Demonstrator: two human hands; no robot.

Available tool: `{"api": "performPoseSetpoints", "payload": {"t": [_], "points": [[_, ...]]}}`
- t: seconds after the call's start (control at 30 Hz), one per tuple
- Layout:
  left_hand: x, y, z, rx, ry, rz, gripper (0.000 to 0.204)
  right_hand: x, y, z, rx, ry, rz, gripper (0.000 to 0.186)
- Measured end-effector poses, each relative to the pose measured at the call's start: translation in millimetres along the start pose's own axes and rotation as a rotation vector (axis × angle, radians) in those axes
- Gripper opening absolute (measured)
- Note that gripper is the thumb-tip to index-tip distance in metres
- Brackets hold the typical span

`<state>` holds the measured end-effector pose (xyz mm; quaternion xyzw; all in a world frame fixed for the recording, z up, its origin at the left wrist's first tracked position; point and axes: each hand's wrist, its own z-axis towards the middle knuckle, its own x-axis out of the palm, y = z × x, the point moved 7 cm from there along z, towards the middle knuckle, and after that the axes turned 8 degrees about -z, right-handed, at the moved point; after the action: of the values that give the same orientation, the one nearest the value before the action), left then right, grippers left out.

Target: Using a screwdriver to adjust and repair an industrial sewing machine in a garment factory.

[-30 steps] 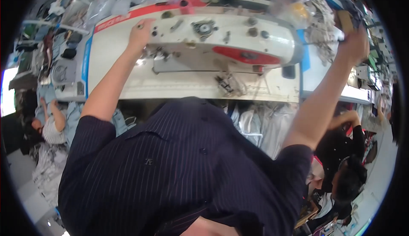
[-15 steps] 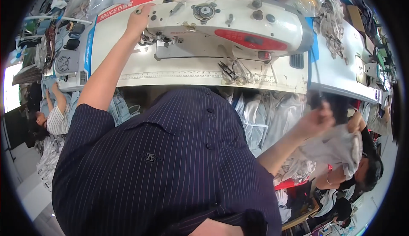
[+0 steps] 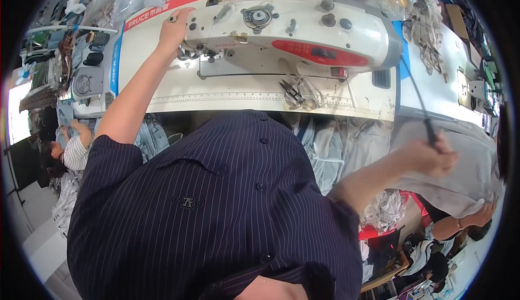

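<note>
Dark rod (image 3: 430, 131) has swung rightward.

the right grip (image 3: 437, 156) (a bare hand) has dropped from past the white, red-panelled sewing machine (image 3: 298, 29) to beside the desk's (image 3: 216, 100) front corner; a thin, black-handled rod (image 3: 430, 132) now shows clearly in it. behind, a co-worker's pale grey cloth (image 3: 470, 151) has spread wider.

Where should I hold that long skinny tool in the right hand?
Best by its thick dark handle, probably from the lower end, where the right hand is: the thin shaft slants up and away, leaving less to grasp.
</note>
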<state>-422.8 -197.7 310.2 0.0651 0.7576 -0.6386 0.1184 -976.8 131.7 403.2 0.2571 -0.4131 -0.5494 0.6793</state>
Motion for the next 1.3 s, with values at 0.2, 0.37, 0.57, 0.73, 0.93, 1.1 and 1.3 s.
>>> {"api": "performPoseSetpoints", "payload": {"t": [0.2,0.37,0.57,0.73,0.93,1.1,1.3], "points": [[-1.9,6.4,2.7,0.000,0.005,0.003,0.036,149.6,45.7,44.5,-0.088,0.156,-0.141,0.022],[-7.2,14.2,9.7,0.007,0.019,0.032,0.037,164.4,41.3,37.2,-0.017,0.277,-0.043,0.037],[-10.4,10.8,6.3,0.015,0.037,0.003,0.036,38.8,12.1,-5.5,0.102,0.197,0.199,0.040],[-5.1,9.0,10.4,0.049,0.063,0.014,0.035,-64.8,-55.3,-69.1,0.256,0.139,0.071,0.041],[-7.1,14.8,16.0,0.027,0.054,0.024,0.036,-112.8,-167.6,-132.8,0.743,-0.057,0.044,0.042],[-6.0,9.4,9.4,0.079,0.068,0.053,0.036,-87.8,-151.7,-123.1,0.248,0.298,-0.838,0.035],[-3.2,4.6,7.3,0.104,0.088,0.079,0.036,-78.2,-212.1,-152.4,0.142,0.555,-1.090,0.044]]}}
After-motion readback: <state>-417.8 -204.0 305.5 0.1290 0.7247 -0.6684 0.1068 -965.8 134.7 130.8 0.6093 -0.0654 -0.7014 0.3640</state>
